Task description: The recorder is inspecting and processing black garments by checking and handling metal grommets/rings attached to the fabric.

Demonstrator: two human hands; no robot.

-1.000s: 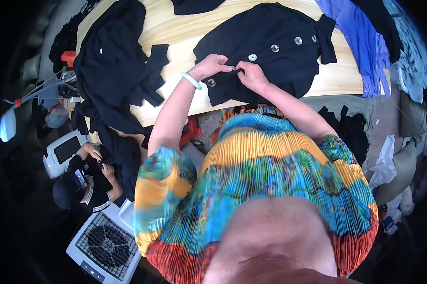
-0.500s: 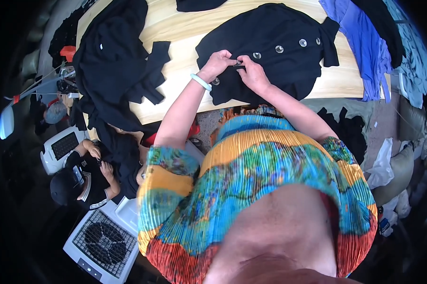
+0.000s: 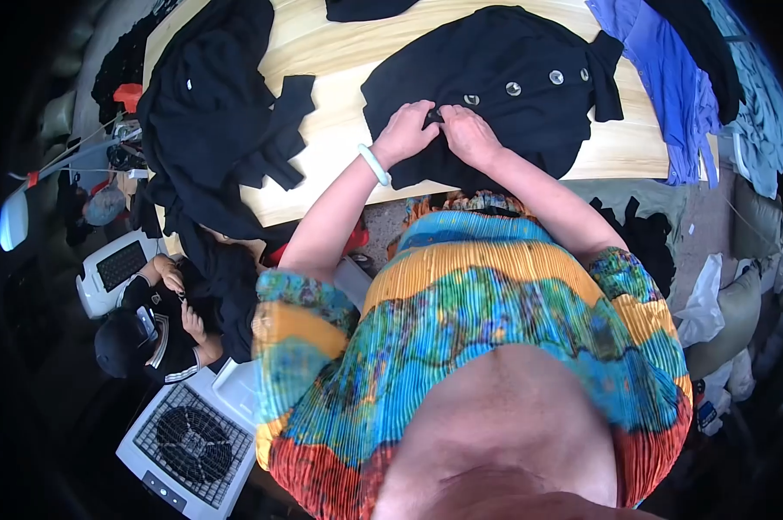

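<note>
A pale wooden table [image 3: 339,130] fills the upper view, strewn with clothing. On its left, a heap of black garments [image 3: 209,130] spills over the edge; at the right, blue fabric [image 3: 660,78] hangs down. At the centre lies a black jacket [image 3: 513,113], spread flat, with a row of silvery round buttons [image 3: 513,88]. It looks soft, light and limp, best gripped at the buttoned front edge. The left hand [image 3: 404,134], with a pale bangle [image 3: 374,165] on its wrist, and the right hand [image 3: 469,134] meet at that edge, fingertips pressed together, pinching the cloth.
</note>
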